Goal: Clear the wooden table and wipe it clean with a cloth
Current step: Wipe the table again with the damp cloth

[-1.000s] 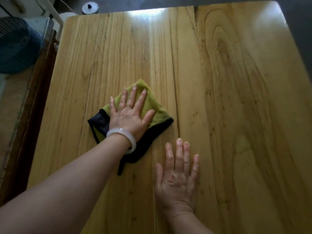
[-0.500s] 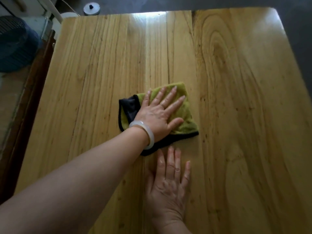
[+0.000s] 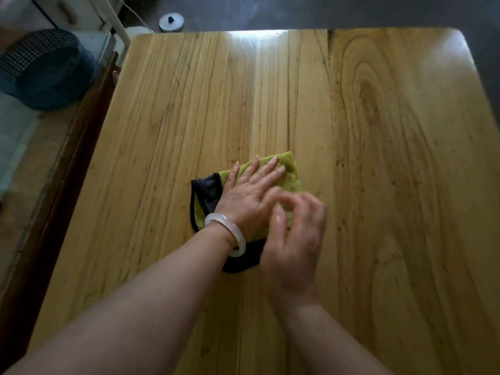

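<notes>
A green cloth [image 3: 288, 173] with a black border lies near the middle of the wooden table [image 3: 392, 158]. My left hand [image 3: 249, 193], with a pale bangle on its wrist, presses flat on the cloth with fingers straight and spread. My right hand [image 3: 295, 234] is lifted off the table and blurred. Its fingers are loosely bent over the cloth's near right part, beside my left thumb, and I see no grip on anything. The hands hide the cloth's middle and near right corner.
Nothing but the cloth lies on the table. Off its left edge runs a dark brown wooden rail [image 3: 67, 169], with a dark blue mesh basket [image 3: 46, 69] beyond it. A round grey lid [image 3: 171, 22] sits on the floor past the far edge.
My left hand slid the cloth to the right across the table. My right hand left its flat rest on the wood, rose, and moved forward over the cloth's near edge.
</notes>
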### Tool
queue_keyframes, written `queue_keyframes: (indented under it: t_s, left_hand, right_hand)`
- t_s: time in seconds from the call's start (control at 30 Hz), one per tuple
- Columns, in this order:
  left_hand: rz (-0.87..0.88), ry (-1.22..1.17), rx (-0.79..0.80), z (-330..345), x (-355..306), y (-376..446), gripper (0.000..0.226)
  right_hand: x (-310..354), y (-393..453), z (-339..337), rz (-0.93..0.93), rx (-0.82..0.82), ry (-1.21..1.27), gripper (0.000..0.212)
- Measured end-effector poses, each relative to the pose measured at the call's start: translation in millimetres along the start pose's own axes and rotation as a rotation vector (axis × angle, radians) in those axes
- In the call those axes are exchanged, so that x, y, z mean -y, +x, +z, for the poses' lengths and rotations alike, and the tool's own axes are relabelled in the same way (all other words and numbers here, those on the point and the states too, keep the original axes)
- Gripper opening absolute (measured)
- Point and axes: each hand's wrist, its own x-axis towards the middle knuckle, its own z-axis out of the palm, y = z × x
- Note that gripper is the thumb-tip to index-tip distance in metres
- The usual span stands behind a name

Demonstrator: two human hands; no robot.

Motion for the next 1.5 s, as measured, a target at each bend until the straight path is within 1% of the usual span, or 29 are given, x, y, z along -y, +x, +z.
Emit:
queue_keyframes:
  t_s: [0.03,0.1,0.13,0.17,0.2,0.27,0.33,0.43,0.53,0.6,0.67,0.73,0.83,0.93,1.0,1.1,1.2,1.3,1.4,1.5]
  left_hand:
    - [-0.049,-0.285,-0.049,-6,-2,1,0.055]
    - [-0.189,-0.841,-0.227,-21,-7,-4,0.04]
    - [-0.262,-1.043,-0.34,-28,-6,-7,0.034]
    - [-0.313,-1.153,-0.45,-32,-4,-10,0.031]
    - [-0.341,-1.132,-0.556,-35,-1,-12,0.029]
    - [-0.353,-0.923,-0.726,-35,16,-16,0.03]
    - [-0.367,-0.722,-0.793,-39,37,-18,0.036]
    - [-0.401,-0.43,-0.745,-47,62,-13,0.048]
    - [-0.315,-0.261,-0.663,-54,80,5,0.056]
    - [-0.305,-0.181,-0.629,-61,94,20,0.06]
    - [-0.368,-0.104,-0.608,-66,110,31,0.057]
    - [-0.44,-0.066,-0.6,-67,123,38,0.052]
    - [-0.473,-0.109,-0.634,-64,129,42,0.045]
    - [-0.487,-0.158,-0.711,-61,129,43,0.04]
    - [-0.473,-0.12,-0.728,-58,130,43,0.04]
    - [-0.464,-0.05,-0.704,-55,129,44,0.05]
    - [-0.503,0.067,-0.628,-51,128,47,0.059]
    - [-0.545,0.159,-0.559,-47,128,48,0.061]
    - [-0.556,0.22,-0.541,-45,129,48,0.064]
    - [-0.572,0.232,-0.524,-44,128,46,0.059]
  right_hand:
    - [7,12,9,0.058,0.057,-0.013,0.035]
    - [13,29,29,0.224,0.222,-0.059,0.05]
    - [13,34,40,0.278,0.288,-0.113,0.058]
    - [12,35,49,0.295,0.327,-0.192,0.064]
    - [10,35,57,0.289,0.351,-0.281,0.068]
    - [7,33,74,0.253,0.37,-0.46,0.073]
    - [5,33,87,0.181,0.37,-0.61,0.076]
    - [3,45,100,0.005,0.426,-0.699,0.077]
    - [2,61,107,-0.238,0.537,-0.738,0.077]
    - [1,77,112,-0.399,0.622,-0.752,0.076]
    - [1,97,117,-0.536,0.691,-0.753,0.074]
    - [2,119,126,-0.629,0.739,-0.731,0.073]
    - [6,150,142,-0.706,0.779,-0.738,0.07]
    - [11,177,160,-0.731,0.779,-0.749,0.067]
    - [15,194,173,-0.726,0.768,-0.76,0.066]
    - [20,218,190,-0.702,0.742,-0.784,0.065]
    - [25,238,205,-0.663,0.707,-0.786,0.064]
    - [27,252,217,-0.584,0.653,-0.807,0.065]
    - [28,258,225,-0.456,0.551,-0.816,0.064]
    - [26,258,219,-0.327,0.459,-0.764,0.061]
